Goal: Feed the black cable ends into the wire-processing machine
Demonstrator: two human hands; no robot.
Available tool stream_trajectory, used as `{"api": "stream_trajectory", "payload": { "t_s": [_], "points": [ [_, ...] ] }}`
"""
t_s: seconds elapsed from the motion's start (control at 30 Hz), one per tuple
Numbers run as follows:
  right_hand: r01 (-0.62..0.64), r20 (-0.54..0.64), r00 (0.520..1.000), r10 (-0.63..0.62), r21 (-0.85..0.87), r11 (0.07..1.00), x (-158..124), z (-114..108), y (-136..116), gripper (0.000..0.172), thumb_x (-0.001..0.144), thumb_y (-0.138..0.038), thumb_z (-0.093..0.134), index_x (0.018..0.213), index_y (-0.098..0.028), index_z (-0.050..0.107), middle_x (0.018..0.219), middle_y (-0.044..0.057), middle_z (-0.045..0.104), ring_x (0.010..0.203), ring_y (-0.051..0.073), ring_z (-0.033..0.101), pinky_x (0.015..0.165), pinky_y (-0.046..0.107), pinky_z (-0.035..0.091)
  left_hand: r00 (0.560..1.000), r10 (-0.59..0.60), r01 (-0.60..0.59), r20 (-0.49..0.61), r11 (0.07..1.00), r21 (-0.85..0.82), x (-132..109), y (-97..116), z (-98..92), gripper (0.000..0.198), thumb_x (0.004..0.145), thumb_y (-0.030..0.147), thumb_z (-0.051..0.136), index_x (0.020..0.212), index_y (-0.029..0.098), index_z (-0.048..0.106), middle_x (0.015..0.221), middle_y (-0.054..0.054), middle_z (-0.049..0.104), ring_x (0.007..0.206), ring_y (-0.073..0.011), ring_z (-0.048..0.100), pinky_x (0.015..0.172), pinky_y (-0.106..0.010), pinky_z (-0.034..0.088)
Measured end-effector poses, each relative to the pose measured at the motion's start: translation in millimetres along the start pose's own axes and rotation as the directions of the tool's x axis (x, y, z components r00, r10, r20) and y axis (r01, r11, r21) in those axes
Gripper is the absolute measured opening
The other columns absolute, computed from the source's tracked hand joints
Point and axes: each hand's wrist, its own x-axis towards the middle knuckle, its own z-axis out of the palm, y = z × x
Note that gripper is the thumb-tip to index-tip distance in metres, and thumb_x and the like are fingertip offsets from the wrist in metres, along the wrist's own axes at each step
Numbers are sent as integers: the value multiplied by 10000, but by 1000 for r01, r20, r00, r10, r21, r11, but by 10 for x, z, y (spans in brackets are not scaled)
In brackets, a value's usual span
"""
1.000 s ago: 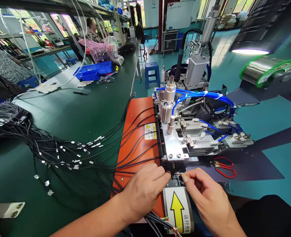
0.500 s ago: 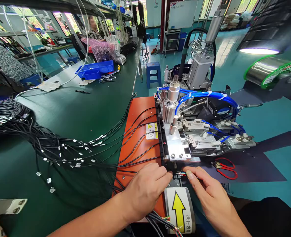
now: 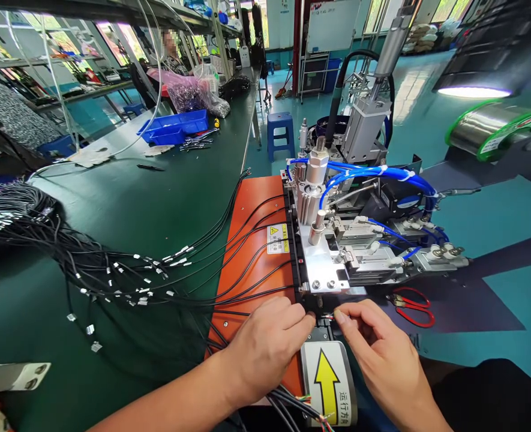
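Observation:
My left hand (image 3: pixel 269 333) is closed at the machine's front edge, its fingertips pinching the end of a black cable (image 3: pixel 231 312) that runs in from the left. Short coloured wires (image 3: pixel 327 316) stick out of that cable end toward the right. My right hand (image 3: pixel 377 345) pinches the wires' tips between thumb and forefinger. Both hands are just below the metal head of the machine (image 3: pixel 323 267). Several other black cables cross the orange plate (image 3: pixel 256 204) into the machine's side. Beneath my left wrist lies a bunch of cables with stripped coloured ends (image 3: pixel 287 399).
A plate with a yellow arrow (image 3: pixel 326 381) stands below my hands. Red-handled scissors (image 3: pixel 413 307) lie to the right, under a solder spool (image 3: pixel 494 129). Left on the green table is a large bundle of black cables (image 3: pixel 89 258). A blue tray (image 3: pixel 175 126) sits farther back; a person is beyond.
My right hand has shifted slightly left along the coloured wires, its fingers curling in more, so less of the wires shows. My left hand stays nearly in place.

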Motion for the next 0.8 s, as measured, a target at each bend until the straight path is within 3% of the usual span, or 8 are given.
{"api": "stream_trajectory", "payload": {
  "t_s": [0.23,0.33,0.47,0.57,0.63,0.7,0.77,0.8],
  "points": [
    [-154,56,987,151,51,987,26,1,-41,374,933,-565,544,846,-228,680,695,-12,560,619,152,513,555,246,418,998,-42,39,38,995,92,2,42,-109,288,994,126,425,1171,124,652,931,-94,622,813,-224,521,696,-369,459],
    [-189,93,979,183,66,980,39,9,-58,388,941,-562,528,826,-216,660,666,-27,483,594,142,463,523,244,371,997,-69,66,46,995,69,-20,64,-111,292,1008,130,404,1163,114,651,888,-89,614,810,-221,516,719,-376,462],
    [-175,65,983,172,44,984,59,18,-73,378,947,-538,525,807,-213,656,652,-28,463,580,141,457,509,243,362,994,-107,107,-10,994,35,-37,78,-69,294,1029,142,382,996,117,673,794,-61,589,744,-201,489,700,-371,417],
    [-135,17,991,135,-6,991,31,10,-103,357,963,-507,517,809,-221,665,654,-19,512,571,147,498,503,243,390,991,-133,133,-12,991,35,-30,82,-68,288,1033,154,396,986,129,679,812,-59,590,767,-208,484,717,-380,401],
    [-56,-59,997,53,-47,997,-44,21,-134,315,985,-465,504,858,-231,673,720,2,585,611,162,558,552,254,447,986,-167,166,3,985,36,-25,84,-87,257,1019,147,430,1006,143,686,843,-61,586,805,-220,481,734,-388,398],
    [112,-123,985,-124,-100,989,-168,72,-166,255,1005,-401,488,951,-239,677,837,34,641,702,183,615,648,278,493,978,-206,205,38,978,35,-25,87,-117,237,996,128,461,1038,166,691,884,-63,573,837,-228,471,745,-391,396],
    [354,-77,925,-372,-179,918,-314,168,-195,222,1014,-330,473,1020,-243,677,870,51,652,744,197,626,675,300,489,967,-235,233,94,972,28,-28,89,-154,228,976,129,493,1074,188,690,918,-64,557,863,-235,464,761,-398,406],
    [473,-15,871,-491,-247,846,-382,227,-210,218,1016,-306,473,1002,-246,683,831,44,648,707,194,611,643,305,465,961,-244,243,127,970,24,-28,90,-175,224,969,138,507,1088,196,688,927,-63,551,869,-237,462,770,-402,413]
  ]
}}
